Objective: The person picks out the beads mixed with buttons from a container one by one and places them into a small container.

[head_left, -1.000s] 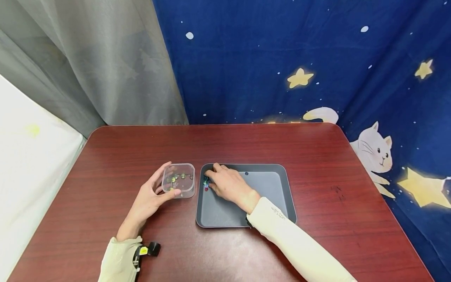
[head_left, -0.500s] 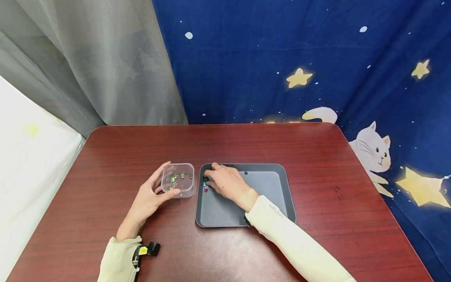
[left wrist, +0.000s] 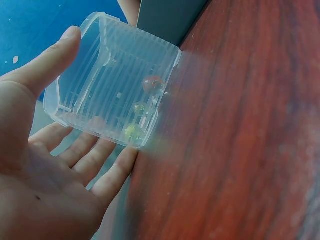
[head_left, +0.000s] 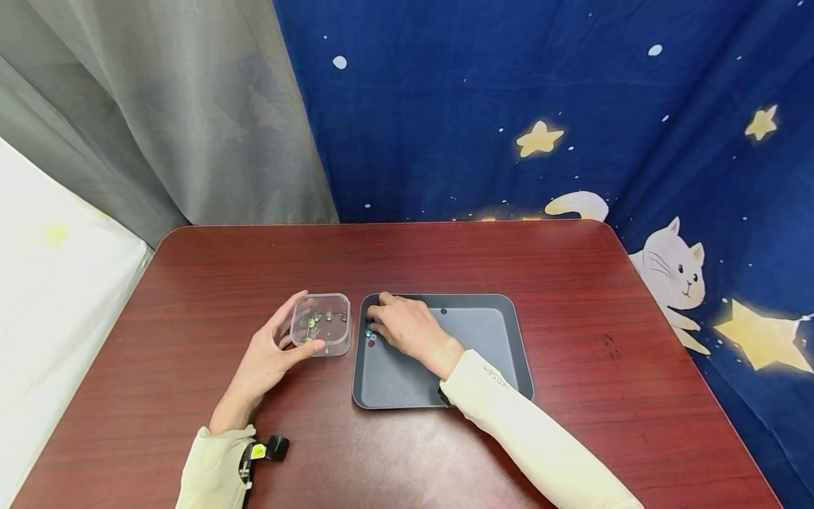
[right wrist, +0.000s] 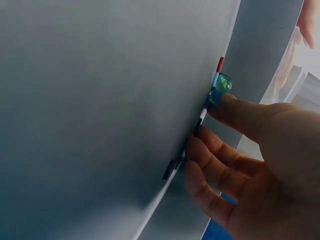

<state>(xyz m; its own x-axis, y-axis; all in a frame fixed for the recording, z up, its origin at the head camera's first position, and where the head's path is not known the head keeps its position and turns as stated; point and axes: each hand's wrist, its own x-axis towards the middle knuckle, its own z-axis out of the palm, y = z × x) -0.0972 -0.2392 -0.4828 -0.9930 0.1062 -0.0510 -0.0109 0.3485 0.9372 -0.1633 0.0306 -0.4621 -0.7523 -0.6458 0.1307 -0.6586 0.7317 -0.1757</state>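
My left hand (head_left: pixel 263 360) grips a clear square plastic box (head_left: pixel 337 343) between thumb and fingers, beside the tray. Several glass marbles (left wrist: pixel 133 132) lie inside it, one yellow-green and one reddish. Over the far left corner of the grey tray (head_left: pixel 407 389) is my right hand (head_left: pixel 416 332), fingers bent loosely. In the right wrist view its thumb touches a blue-green marble (right wrist: pixel 224 82), and the fingertips rest at small flat pieces along the tray's wall. A red flat piece (right wrist: pixel 220 64) stands just past that marble. The fingers partly hide the pieces.
One dark round piece (head_left: pixel 443 311) lies by the tray's far wall, away from the others. Both box and tray are on a red-brown wooden table (head_left: pixel 572 318). Grey and blue curtains (head_left: pixel 445 106) hang behind it.
My right hand has shifted slightly left and away from me inside the tray, and its fingers have moved a little among the pieces. The left hand and box stay put.
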